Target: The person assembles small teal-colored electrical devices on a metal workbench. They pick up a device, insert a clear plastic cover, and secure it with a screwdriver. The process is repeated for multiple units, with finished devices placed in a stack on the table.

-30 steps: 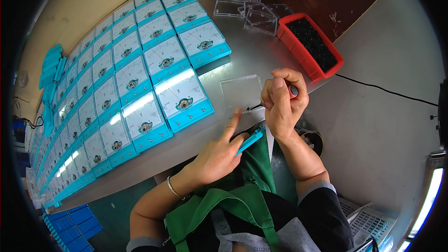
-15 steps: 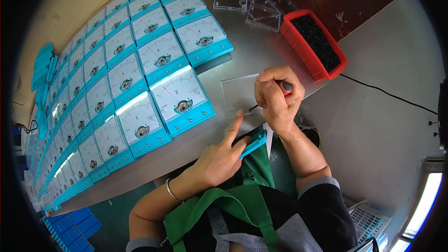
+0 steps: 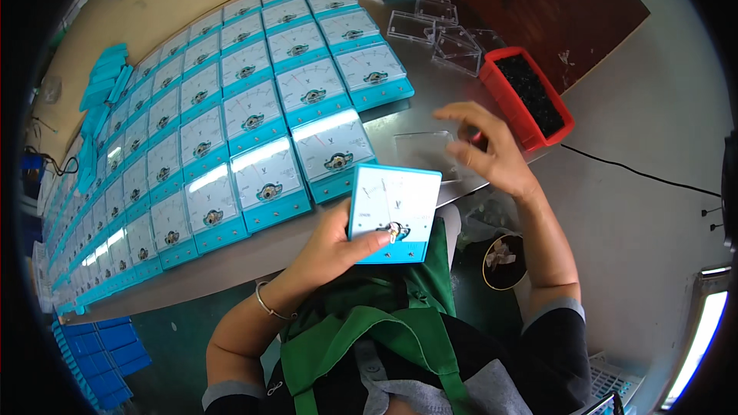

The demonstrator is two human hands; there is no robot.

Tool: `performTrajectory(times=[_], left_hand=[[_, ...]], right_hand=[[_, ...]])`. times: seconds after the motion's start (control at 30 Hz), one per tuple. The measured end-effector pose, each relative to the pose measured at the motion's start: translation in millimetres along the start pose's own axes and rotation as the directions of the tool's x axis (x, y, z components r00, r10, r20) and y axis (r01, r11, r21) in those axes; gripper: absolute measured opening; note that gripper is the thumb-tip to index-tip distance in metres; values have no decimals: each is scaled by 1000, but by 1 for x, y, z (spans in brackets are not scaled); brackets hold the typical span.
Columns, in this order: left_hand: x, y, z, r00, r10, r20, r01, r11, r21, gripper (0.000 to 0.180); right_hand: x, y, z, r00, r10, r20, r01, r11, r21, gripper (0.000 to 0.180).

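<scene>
Left hand (image 3: 338,250) curled around a flat square white-faced meter with a bright blue edge (image 3: 393,214), thumb pressed on the small round knob near its bottom. Held up just in front of the green apron (image 3: 384,323), off the grey table (image 3: 246,250), with the face turned up. Thin silver bangle (image 3: 265,303) on that wrist.

Right hand (image 3: 488,150) up in the air over the table edge, fingers spread and loosely bent, holding nothing that can be seen. Just under and beside it, a clear flat plastic cover (image 3: 423,150) lying on the table. Cannot tell if the fingertips touch it.

Near the right hand, a red plastic tray full of small black bits (image 3: 526,96), sitting at the table's far corner. Behind that, a few more clear plastic covers (image 3: 442,27) lying close together.

Off to the left, many rows of the same white and blue meters (image 3: 231,123), laid face up, side by side, filling most of the table. At the far left, a stack of plain blue pieces (image 3: 104,81). Down by the floor, a round dark bin (image 3: 503,261) beside the right arm, and a thin black cable (image 3: 638,175) running across the grey floor.
</scene>
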State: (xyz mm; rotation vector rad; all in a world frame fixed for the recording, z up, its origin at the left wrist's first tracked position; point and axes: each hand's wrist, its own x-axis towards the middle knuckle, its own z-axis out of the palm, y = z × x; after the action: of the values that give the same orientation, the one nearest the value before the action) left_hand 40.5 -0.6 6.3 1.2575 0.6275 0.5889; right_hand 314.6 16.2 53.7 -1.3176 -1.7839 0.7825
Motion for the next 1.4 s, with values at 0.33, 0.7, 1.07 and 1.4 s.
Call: performTrajectory(times=[0.33, 0.7, 1.07, 1.4], left_hand=[[5, -3, -5, 973, -66, -222, -4, 955, -297, 41], [10, -6, 6, 990, -141, 6, 105, 710, -696, 54], [12, -8, 15, 984, -165, -66, 69, 698, -713, 53], [1, 7, -3, 995, -52, -88, 11, 908, -419, 53]], right_hand=[[-41, 9, 7, 981, 95, -167, -104, 993, -50, 70], [-36, -11, 37, 994, -69, 81, 73, 996, -49, 57], [-37, -7, 34, 975, -22, 222, 13, 999, 41, 57], [-49, -6, 46, 979, 55, -194, 33, 905, 425, 30]])
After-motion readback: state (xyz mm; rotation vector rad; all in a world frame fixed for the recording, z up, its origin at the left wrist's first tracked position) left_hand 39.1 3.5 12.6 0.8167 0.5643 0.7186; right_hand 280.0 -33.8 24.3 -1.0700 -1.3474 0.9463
